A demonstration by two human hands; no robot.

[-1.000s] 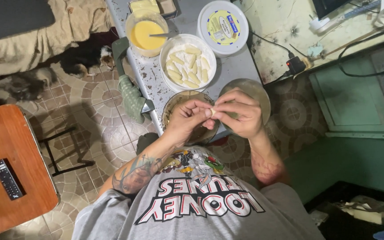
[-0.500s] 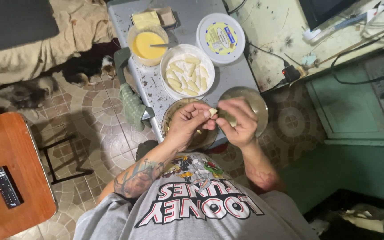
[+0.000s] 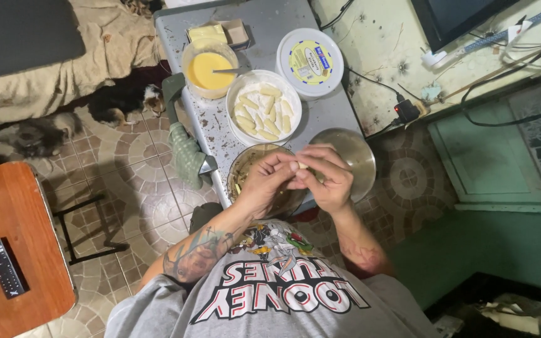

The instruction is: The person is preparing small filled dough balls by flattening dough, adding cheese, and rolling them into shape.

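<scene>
My left hand [image 3: 270, 181] and my right hand [image 3: 327, 178] meet over the near edge of a grey metal table [image 3: 264, 19], fingers pinched together around a small pale piece of food [image 3: 302, 166]. Under my left hand sits a glass bowl [image 3: 245, 166] with brownish crumbs. Under my right hand lies a shiny metal bowl [image 3: 355, 150]. Just beyond stands a white bowl [image 3: 240, 94] holding several pale sticks in white flour. Farther off is a clear bowl of yellow liquid [image 3: 206, 69] with a utensil in it.
A round white lidded tub [image 3: 310, 61] and a small box of butter blocks [image 3: 211, 31] stand at the table's far end. A green cloth [image 3: 186, 144] hangs off the left edge. A cat [image 3: 117, 103] lies on the tiled floor. A wooden table [image 3: 14, 219] with a remote [image 3: 4, 268] is at left.
The view has shifted, so the table sits lower and farther right in frame. My hands stay together over the bowls, still working the small pale piece.
</scene>
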